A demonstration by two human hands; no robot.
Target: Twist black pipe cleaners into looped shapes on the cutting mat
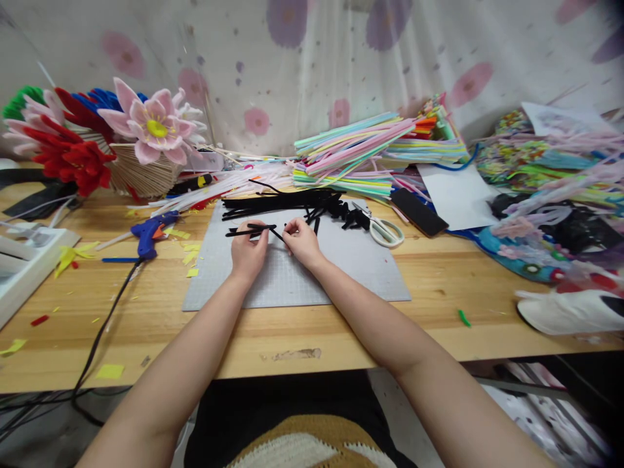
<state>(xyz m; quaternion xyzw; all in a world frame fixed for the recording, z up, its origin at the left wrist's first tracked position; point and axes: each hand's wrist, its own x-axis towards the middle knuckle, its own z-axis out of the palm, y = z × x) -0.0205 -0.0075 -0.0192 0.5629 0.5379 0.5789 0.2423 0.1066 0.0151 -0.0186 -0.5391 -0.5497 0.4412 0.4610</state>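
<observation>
Over the grey cutting mat (292, 286), my left hand (248, 252) is closed on short black pipe cleaners (238, 231) that stick out to its left. My right hand (301, 240) pinches the end of one black piece that spans the gap between the two hands. Just behind them lies a bundle of long black pipe cleaners (273, 203) along the mat's far side. Bent, fuzzy black pieces (353, 216) are heaped to the right of my right hand, beside scissors (387, 232) with pale handles.
To the left lies a blue glue gun (149, 234) with its cord trailing off the table's front edge. Fuzzy flowers (156, 127) stand behind it. Colourful pipe cleaner bundles (351, 146), a dark phone (419, 212) and white paper (458, 195) lie at the back and right. A white shoe (570, 311) is at far right.
</observation>
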